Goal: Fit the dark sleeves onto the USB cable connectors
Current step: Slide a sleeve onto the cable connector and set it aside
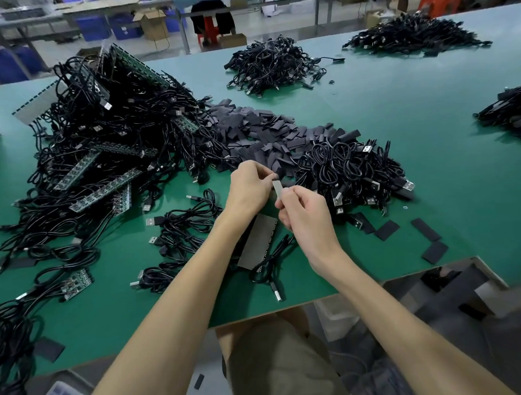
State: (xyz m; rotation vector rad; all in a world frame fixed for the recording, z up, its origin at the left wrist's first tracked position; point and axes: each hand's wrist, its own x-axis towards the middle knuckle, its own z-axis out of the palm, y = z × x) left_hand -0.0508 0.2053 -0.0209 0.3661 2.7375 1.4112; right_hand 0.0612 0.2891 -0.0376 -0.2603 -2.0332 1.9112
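- Two bare hands meet above a green table (pixel 402 108), seen from the person's own head looking down along both forearms.
- The left hand (pixel 249 187) has its fingers curled and pinches the upper end of a small pale strip (pixel 278 189).
- The right hand (pixel 304 215) is curled round the strip's lower end, thumb on top.
- A dark bit shows at the left fingertips; I cannot tell whether it is a held sleeve or part of the heap behind.
- The dark sleeves (pixel 266 134) lie in a long heap just beyond the hands, in the middle of the table.
- A pile of black USB cables (pixel 350 168) with metal connectors sits just right of the hands, touching the sleeve heap.
- A bigger tangle of cables and green circuit boards (pixel 107 131) spreads to the left.
- A few loose sleeves (pixel 386 230) lie flat near the right front edge.
- A grey panel (pixel 258 244) lies on the table under the wrists, with a single cable (pixel 271 268) partly across it.
- Two more cable piles (pixel 273 63) sit well apart at the far side.
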